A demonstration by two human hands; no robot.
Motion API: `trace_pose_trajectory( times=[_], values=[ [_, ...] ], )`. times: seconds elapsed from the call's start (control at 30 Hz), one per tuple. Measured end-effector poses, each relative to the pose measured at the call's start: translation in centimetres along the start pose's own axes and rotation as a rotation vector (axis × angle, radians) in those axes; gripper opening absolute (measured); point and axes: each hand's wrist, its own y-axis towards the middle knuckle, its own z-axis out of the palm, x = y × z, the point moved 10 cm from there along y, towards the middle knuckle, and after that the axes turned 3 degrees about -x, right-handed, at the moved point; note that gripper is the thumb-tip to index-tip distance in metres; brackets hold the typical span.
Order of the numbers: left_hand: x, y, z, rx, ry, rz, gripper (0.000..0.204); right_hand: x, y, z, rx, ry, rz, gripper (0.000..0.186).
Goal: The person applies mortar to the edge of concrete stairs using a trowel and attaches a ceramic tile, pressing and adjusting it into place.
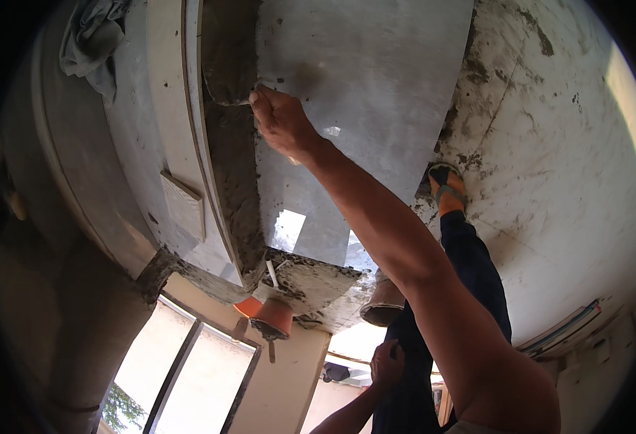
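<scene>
Right arm outstretched, seen from where I stand: it runs from the shoulder over a large grey slab [379,65], elbow slightly bent, and ends in the right hand [282,123], its fingers wrapped firmly round the handle of a trowel [227,83]. The blade lies over the dark mortar strip [235,166] between the slab and the pale board [169,94] along its left side (whether it presses into the mortar, I cannot tell). A pale end of the handle shows below the fist.

The left arm is bent, and the left hand [388,364] rests against the dark trousers [412,369], fingers curled; whether they close on anything I cannot tell.

Surroundings: a sandalled foot [448,189] stands just beside the slab's right edge, on the mortar-smeared floor [549,181]. The forearm crosses above the slab and hides part of it. Near the slab's lower end are an orange bucket [273,316] and, partly covered by the leg and arm, a darker bucket [384,300]. A small ribbed tile [182,206] lies left of the mortar strip; a crumpled grey cloth [90,47] lies farther off, well apart from both hands.
</scene>
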Motion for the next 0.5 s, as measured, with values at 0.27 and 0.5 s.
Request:
trace_pose_trajectory(
  times=[0.27, 0.5],
  values=[
    [0.2, 0.1, 0.2, -0.024, 0.017, 0.033, 0.03, -3.6, -13.0, 1.9, 0.188, -0.127, 0.172, 0.037],
    [0.7, -0.2, 0.1, -0.039, -0.014, 0.006, 0.03, -4.8, -12.6, -0.9, 0.096, 0.194, 0.523, 0.048]
  ],
)
